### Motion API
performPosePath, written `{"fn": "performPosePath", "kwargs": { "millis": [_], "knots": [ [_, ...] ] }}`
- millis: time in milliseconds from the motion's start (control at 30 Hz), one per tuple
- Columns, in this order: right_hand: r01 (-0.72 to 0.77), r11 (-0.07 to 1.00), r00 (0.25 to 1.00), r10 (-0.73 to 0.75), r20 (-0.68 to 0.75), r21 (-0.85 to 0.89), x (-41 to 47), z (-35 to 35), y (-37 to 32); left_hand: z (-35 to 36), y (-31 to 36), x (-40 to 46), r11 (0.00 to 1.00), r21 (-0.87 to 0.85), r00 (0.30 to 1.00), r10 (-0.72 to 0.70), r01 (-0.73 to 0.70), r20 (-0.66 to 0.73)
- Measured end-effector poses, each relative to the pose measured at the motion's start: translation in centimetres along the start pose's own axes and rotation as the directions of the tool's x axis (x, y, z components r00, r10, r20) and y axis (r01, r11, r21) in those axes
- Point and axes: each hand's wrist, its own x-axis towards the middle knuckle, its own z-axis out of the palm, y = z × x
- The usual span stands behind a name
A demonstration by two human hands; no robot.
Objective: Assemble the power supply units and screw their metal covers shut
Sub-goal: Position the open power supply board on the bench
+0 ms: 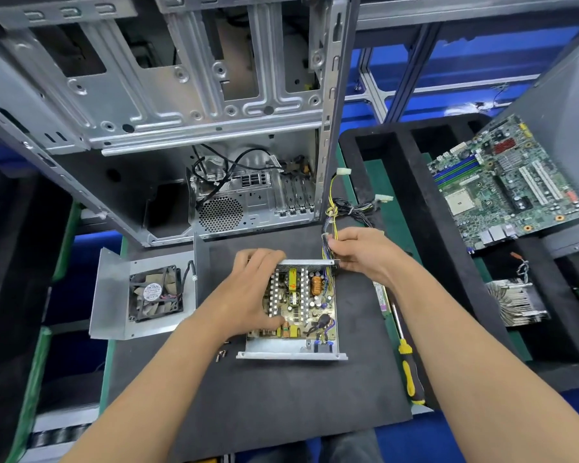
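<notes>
An open power supply unit (293,349) lies on the black foam mat, its circuit board (301,302) exposed inside the metal tray. My left hand (248,289) grips the unit's left side, fingers over the far edge and thumb on the board. My right hand (361,252) pinches the bundle of yellow and black wires (335,208) at the unit's far right corner. The metal cover with its black fan (156,294) lies open-side up to the left. A few loose screws (222,354) sit by the unit's near left corner. A yellow-handled screwdriver (410,372) lies to the right.
An empty computer case (181,111) stands open behind the mat. A motherboard (508,185) leans in a black foam tray at the right, with a heatsink (518,304) below it. Green-edged trays flank the mat.
</notes>
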Motion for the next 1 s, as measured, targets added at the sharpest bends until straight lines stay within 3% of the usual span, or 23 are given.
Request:
{"fn": "performPosePath", "kwargs": {
  "millis": [133, 300, 533, 700, 833, 933, 1000],
  "knots": [
    [-0.089, 0.97, 0.996, 0.091, 0.0, 0.228, 0.2, 0.2, -0.5, 0.2, -0.1, 0.0, 1.0, -0.017, 1.0, 0.013, -0.013, -0.023],
    [-0.058, 0.937, 0.994, 0.087, -0.067, 0.344, 0.9, 1.3, -1.5, 0.0, -0.2, 0.1, 1.0, -0.01, 1.0, 0.022, -0.022, 0.01],
    [0.015, 0.831, 0.996, -0.062, 0.066, 0.557, 0.0, -0.5, -1.2, -0.4, 0.0, 0.1, 1.0, 0.028, 1.0, 0.001, -0.002, 0.029],
    [0.129, 0.898, 0.992, -0.124, -0.039, 0.421, 0.3, -0.2, -4.0, -0.4, 0.2, 0.0, 0.997, 0.071, 1.0, 0.005, -0.006, 0.021],
    [0.065, 0.955, 0.997, -0.051, -0.054, 0.289, 1.1, -0.3, -5.8, -0.7, 0.2, -0.2, 0.997, 0.081, 0.998, 0.012, -0.018, 0.066],
    [0.096, 0.976, 0.992, -0.079, -0.096, 0.195, 1.9, 0.2, -6.4, -0.7, 0.4, -0.5, 0.976, 0.215, 0.998, 0.026, -0.039, 0.063],
    [0.087, 0.996, 0.983, -0.088, -0.162, -0.016, 2.6, 0.2, -6.1, -0.5, 0.5, -0.6, 0.951, 0.306, 0.999, 0.028, -0.039, 0.042]
  ]
}}
